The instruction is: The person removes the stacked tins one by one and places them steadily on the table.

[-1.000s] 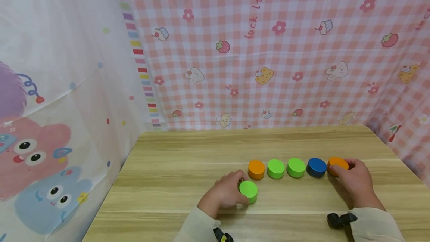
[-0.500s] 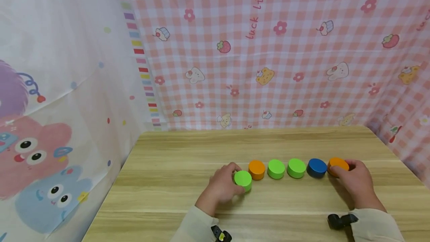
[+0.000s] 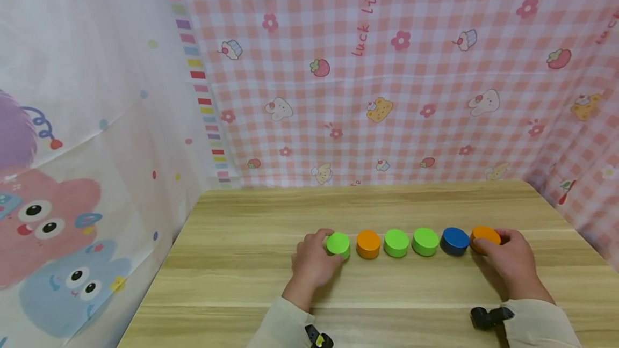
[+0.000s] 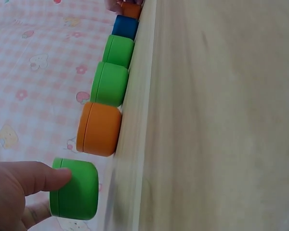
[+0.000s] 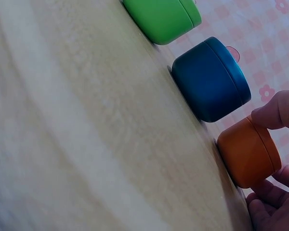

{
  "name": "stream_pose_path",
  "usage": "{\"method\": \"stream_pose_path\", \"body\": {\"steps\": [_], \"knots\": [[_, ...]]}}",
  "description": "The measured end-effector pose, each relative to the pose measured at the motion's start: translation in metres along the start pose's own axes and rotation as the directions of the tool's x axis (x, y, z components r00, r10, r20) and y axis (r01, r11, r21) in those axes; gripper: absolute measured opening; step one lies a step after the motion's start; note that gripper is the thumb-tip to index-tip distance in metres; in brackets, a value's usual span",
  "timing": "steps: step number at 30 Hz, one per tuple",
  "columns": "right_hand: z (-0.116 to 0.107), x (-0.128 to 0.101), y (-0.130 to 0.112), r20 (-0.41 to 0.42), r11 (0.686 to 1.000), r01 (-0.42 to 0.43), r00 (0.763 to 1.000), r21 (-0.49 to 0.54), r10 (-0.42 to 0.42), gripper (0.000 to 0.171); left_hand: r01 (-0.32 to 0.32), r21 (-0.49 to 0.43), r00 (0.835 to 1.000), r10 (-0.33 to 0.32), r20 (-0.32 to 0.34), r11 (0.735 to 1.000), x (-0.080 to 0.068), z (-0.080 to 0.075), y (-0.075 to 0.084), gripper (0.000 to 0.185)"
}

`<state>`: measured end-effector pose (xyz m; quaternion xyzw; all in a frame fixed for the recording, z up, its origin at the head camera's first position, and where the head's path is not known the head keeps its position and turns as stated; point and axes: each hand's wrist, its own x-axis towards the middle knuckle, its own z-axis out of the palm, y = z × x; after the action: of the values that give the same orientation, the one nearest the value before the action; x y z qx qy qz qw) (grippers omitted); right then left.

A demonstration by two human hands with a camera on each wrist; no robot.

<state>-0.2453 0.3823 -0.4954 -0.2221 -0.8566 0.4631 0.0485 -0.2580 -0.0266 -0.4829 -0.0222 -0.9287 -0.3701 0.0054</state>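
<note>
Small round lidded tins stand in a row on the wooden table. My left hand (image 3: 313, 263) pinches a green tin (image 4: 77, 190) between thumb and fingers at the row's left end; in the left wrist view its base seems slightly off the wood. To its right, apart from it, come an orange tin (image 3: 368, 244), then a green tin (image 3: 396, 243) and another green tin (image 3: 425, 242). A dark blue tin (image 5: 209, 82) follows. My right hand (image 3: 512, 259) holds the orange tin (image 5: 248, 151) at the right end, thumb on its lid edge, fingers behind.
Bare wooden table (image 3: 251, 219) lies in front of and behind the row. A pink checked cloth (image 3: 387, 85) hangs at the back and right, a white cartoon cloth (image 3: 121, 138) at the left. Black wrist straps (image 3: 490, 317) sit at both sleeves.
My left hand has carried the green tin leftward and away from me, from in front of the left orange tin to the row's left end. My right hand has stayed still.
</note>
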Motion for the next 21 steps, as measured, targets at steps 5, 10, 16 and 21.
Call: {"method": "stream_pose_path", "body": {"steps": [5, 10, 16, 21], "knots": [[-0.0003, -0.0005, -0.0001, 0.005, 1.0, -0.005, 1.0, 0.007, 0.005, 0.078, 0.016, 0.008, 1.0, -0.016, -0.018, 1.0, 0.0008, 0.0015, -0.001, 0.058], [0.0002, 0.0004, 0.0016, 0.0, 1.0, 0.0, 1.0, 0.006, 0.0, 0.078, 0.027, 0.022, 0.999, -0.027, -0.019, 0.999, 0.0017, 0.0035, -0.0023, 0.06], [0.0015, 0.0008, 0.002, 0.0, 1.0, -0.002, 1.0, 0.012, 0.002, 0.078, 0.058, 0.032, 0.998, -0.058, -0.019, 0.998, 0.0028, 0.0074, -0.0047, 0.059], [0.0014, 0.0004, 0.0028, -0.004, 1.0, 0.005, 1.0, 0.01, -0.005, 0.078, 0.082, 0.041, 0.997, -0.082, -0.017, 0.996, 0.0025, 0.0093, -0.0042, 0.06]]}}
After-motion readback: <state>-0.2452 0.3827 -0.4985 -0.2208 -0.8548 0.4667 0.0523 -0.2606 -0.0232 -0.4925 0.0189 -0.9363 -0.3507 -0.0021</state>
